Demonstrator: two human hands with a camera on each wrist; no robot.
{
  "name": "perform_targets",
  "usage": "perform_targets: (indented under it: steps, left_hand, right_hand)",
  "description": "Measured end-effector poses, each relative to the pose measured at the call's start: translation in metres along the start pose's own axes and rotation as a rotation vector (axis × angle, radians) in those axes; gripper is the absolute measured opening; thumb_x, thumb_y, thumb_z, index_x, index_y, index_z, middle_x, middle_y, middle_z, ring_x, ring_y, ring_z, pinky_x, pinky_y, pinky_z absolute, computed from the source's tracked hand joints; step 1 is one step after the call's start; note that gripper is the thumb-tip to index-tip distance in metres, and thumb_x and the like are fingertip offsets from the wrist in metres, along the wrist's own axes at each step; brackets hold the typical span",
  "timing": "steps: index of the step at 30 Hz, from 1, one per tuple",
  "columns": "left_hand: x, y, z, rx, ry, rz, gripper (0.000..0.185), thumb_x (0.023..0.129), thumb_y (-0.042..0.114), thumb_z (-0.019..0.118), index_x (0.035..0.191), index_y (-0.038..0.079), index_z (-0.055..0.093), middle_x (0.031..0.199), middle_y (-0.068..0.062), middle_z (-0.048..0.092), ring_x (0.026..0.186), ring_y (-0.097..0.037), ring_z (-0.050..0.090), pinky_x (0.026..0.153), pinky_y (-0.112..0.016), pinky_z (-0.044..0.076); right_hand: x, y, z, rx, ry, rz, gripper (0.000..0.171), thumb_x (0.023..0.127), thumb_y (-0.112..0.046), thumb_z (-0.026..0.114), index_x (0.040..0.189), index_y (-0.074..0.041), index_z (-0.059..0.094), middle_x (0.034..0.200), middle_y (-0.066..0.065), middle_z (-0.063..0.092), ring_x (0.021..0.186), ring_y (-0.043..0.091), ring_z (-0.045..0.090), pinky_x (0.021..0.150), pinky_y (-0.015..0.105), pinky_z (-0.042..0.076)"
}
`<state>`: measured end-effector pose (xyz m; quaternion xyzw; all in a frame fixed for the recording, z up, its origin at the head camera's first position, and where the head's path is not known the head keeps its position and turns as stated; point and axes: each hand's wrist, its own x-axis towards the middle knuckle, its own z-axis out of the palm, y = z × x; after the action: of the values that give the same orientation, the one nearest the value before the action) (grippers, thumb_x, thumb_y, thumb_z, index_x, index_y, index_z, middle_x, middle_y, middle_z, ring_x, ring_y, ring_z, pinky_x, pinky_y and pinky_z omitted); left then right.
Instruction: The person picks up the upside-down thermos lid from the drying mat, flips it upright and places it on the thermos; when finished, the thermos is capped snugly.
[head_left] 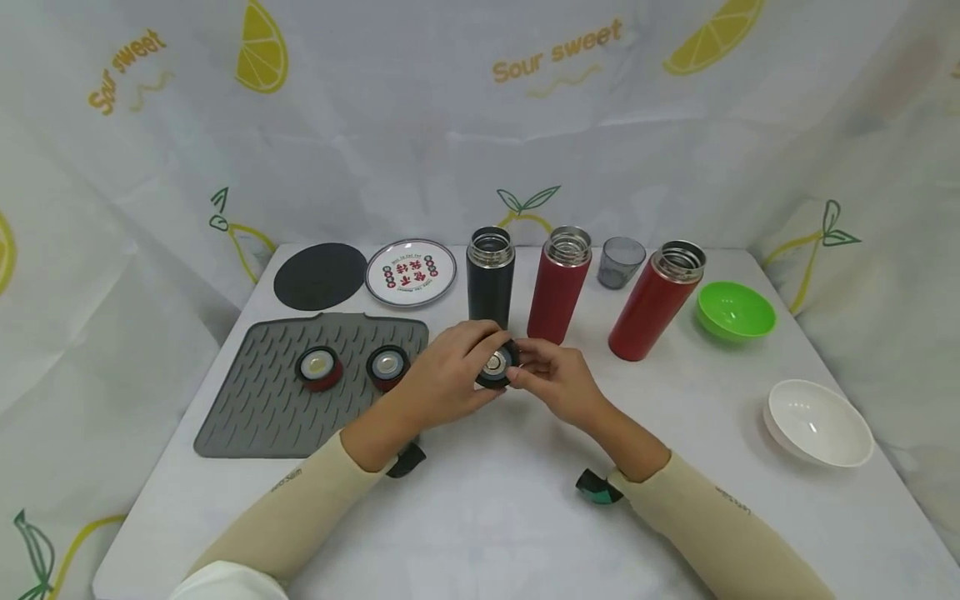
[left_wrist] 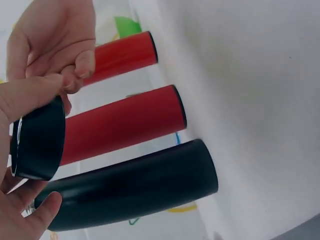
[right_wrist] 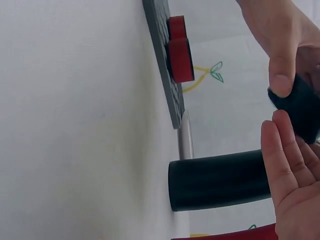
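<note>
Between the left sleeve (head_left: pixel 300 508) and right sleeve (head_left: pixel 712 525) I have open table (head_left: pixel 510 508) toward the front edge. Toward the back edge, the black bottle (head_left: pixel 490 292) and middle red bottle (head_left: pixel 557 300) leave me a narrow gap; a wider one, beside the right red bottle (head_left: pixel 647 317), has a glass (head_left: pixel 622 265) behind it.

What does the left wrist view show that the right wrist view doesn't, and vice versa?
Left wrist only: the green bowl and a second red bottle.
Right wrist only: two red lids, on a mat that I can't confirm in the left.
Both: the left hand holding the black lid, the right hand, the black bottle, a red bottle, table and backdrop.
</note>
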<state>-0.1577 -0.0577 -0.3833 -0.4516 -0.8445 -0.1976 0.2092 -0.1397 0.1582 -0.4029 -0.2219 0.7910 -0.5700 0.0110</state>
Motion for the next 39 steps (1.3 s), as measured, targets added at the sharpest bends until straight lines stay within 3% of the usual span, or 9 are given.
perform_targets:
  steps: [3,9,13,19,23,27,32,35,39]
  left_hand:
    - [-0.004,-0.002,-0.002,-0.130,-0.044,-0.129,0.082,0.074,0.042,0.084,0.138,0.007,0.048,0.133,-0.007,0.050,0.120,-0.019,0.049,0.101,-0.034,0.043]
    - [-0.008,-0.006,-0.013,-0.571,-0.222,-0.680,0.078,0.087,0.060,0.062,0.145,0.011,0.042,0.122,-0.001,0.058,0.107,-0.016,0.057,0.091,-0.038,0.049]
    - [-0.005,-0.011,-0.016,-0.767,-0.291,-0.819,0.064,0.095,0.055,0.053,0.134,0.005,0.051,0.106,-0.008,0.066,0.099,-0.025,0.063,0.086,-0.040,0.052]
    - [-0.006,-0.015,-0.014,-0.928,-0.286,-0.853,0.052,0.090,0.042,0.067,0.125,0.005,0.056,0.108,-0.011,0.067,0.103,-0.033,0.061,0.092,-0.046,0.049]
    - [-0.008,-0.018,-0.020,-0.934,-0.191,-0.851,0.053,0.088,0.035,0.071,0.131,0.009,0.055,0.117,-0.006,0.064,0.108,-0.025,0.058,0.094,-0.047,0.046]
    - [-0.006,-0.024,-0.036,-0.903,-0.007,-0.772,0.056,0.087,0.025,0.073,0.136,0.009,0.050,0.124,-0.007,0.060,0.111,-0.023,0.056,0.094,-0.044,0.047]
    - [0.005,-0.040,-0.053,-0.857,0.224,-0.586,0.061,0.084,0.013,0.076,0.137,0.004,0.047,0.126,-0.010,0.057,0.114,-0.021,0.055,0.098,-0.040,0.044]
    - [0.016,-0.052,-0.058,-0.809,0.301,-0.522,0.065,0.082,0.011,0.077,0.138,0.003,0.045,0.127,-0.009,0.056,0.115,-0.018,0.053,0.100,-0.037,0.043]
    - [0.035,-0.064,-0.061,-0.736,0.331,-0.501,0.069,0.081,0.017,0.080,0.139,0.006,0.044,0.125,-0.006,0.055,0.114,-0.015,0.053,0.100,-0.033,0.042]
  right_hand:
    - [0.001,-0.006,-0.001,0.010,0.015,-0.017,0.037,0.089,0.000,0.069,0.124,0.004,0.059,0.105,0.016,0.069,0.081,0.022,0.070,0.077,0.028,0.056]
    - [0.002,-0.032,-0.001,-0.040,0.045,-0.086,0.039,0.084,0.007,0.071,0.121,0.009,0.061,0.107,0.021,0.067,0.088,0.032,0.069,0.077,0.031,0.056]
    - [0.003,-0.037,-0.001,-0.061,0.042,-0.130,0.041,0.082,0.008,0.073,0.122,0.007,0.062,0.111,0.019,0.067,0.091,0.031,0.069,0.078,0.034,0.056]
    - [0.005,-0.025,0.004,-0.079,0.032,-0.279,0.046,0.076,0.013,0.075,0.120,0.009,0.062,0.109,0.020,0.067,0.091,0.032,0.069,0.076,0.044,0.056]
    - [0.011,-0.006,0.006,-0.105,0.060,-0.302,0.057,0.075,0.007,0.079,0.128,0.004,0.059,0.121,0.014,0.063,0.106,0.027,0.064,0.084,0.043,0.054]
    - [0.020,0.004,0.009,-0.149,0.129,-0.202,0.074,0.080,-0.012,0.081,0.145,-0.010,0.044,0.143,0.005,0.048,0.129,0.018,0.048,0.099,0.035,0.045]
    - [0.038,0.009,0.017,-0.075,0.170,0.006,0.095,0.083,-0.033,0.078,0.155,-0.022,0.018,0.157,-0.002,0.023,0.142,0.016,0.028,0.108,0.037,0.033]
    - [0.052,0.014,0.022,-0.051,0.173,0.075,0.101,0.084,-0.038,0.077,0.156,-0.022,0.008,0.160,0.000,0.016,0.144,0.020,0.022,0.111,0.043,0.030]
    - [0.069,0.019,0.027,-0.052,0.212,0.120,0.102,0.085,-0.041,0.075,0.157,-0.023,0.004,0.160,0.002,0.016,0.145,0.023,0.020,0.112,0.048,0.027]
